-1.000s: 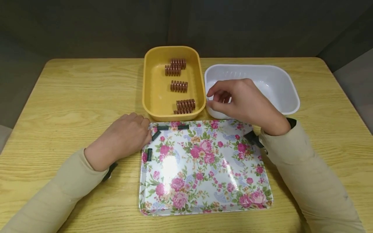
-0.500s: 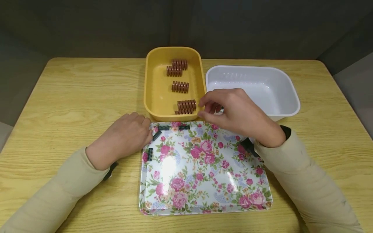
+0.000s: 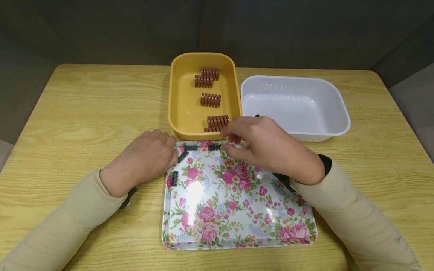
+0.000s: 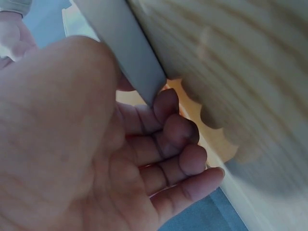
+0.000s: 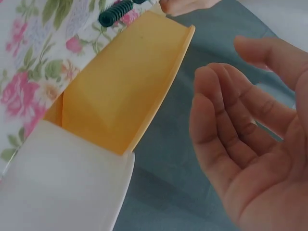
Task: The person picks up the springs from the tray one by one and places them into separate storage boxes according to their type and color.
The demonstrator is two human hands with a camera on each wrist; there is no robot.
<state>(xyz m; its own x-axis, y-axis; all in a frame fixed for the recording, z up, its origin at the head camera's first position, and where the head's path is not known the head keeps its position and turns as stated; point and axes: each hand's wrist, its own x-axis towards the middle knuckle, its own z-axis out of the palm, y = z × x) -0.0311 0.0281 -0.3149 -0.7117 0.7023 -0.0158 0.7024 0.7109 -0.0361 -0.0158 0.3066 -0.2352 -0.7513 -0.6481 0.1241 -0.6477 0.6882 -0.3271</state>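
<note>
My left hand [image 3: 144, 162] holds the back left corner of a floral tray [image 3: 237, 214]; in the left wrist view its fingers curl beneath the tray's pale edge [image 4: 122, 43]. Several dark green coil springs lie near that corner: one spring [image 3: 174, 178] along the left edge, another slanted [image 3: 183, 156], others by the back edge [image 3: 191, 148]. Above the back edge hovers my right hand [image 3: 268, 146], thumb and fingers apart and holding nothing, its fingertips close to the rightmost green spring [image 3: 214, 148]. The right wrist view shows its palm [image 5: 269, 187] bare.
Behind the tray stands a yellow bin [image 3: 171, 98] with several thick brown springs [image 3: 210, 100] inside. To its right is a white bin [image 3: 344, 113]; a small dark piece [image 3: 257, 115] shows there just over my right hand. A dark wall rises behind the table.
My right hand has moved left and toward me, from over the white bin to the tray's back edge. The left hand keeps its place on the tray corner.
</note>
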